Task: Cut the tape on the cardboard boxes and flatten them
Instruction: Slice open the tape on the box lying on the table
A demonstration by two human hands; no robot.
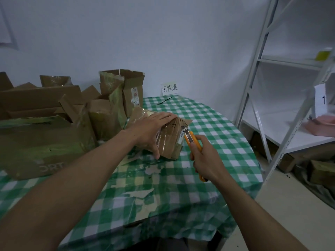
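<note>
A small taped cardboard box [170,140] lies on the green checked tablecloth [208,124] near the table's middle. My left hand [154,127] presses down on its top, fingers spread over the far edge and thumb on the near side. My right hand [204,156] grips an orange utility knife [192,140]. The knife's blade tip touches the box's right end, at the taped seam beside a white label.
Several opened cardboard boxes [116,98] crowd the table's left side, with a large one [41,142] nearest me. A handwritten paper sign [169,88] leans on the wall. White metal shelving [282,98] stands to the right, with boxes on the floor beneath.
</note>
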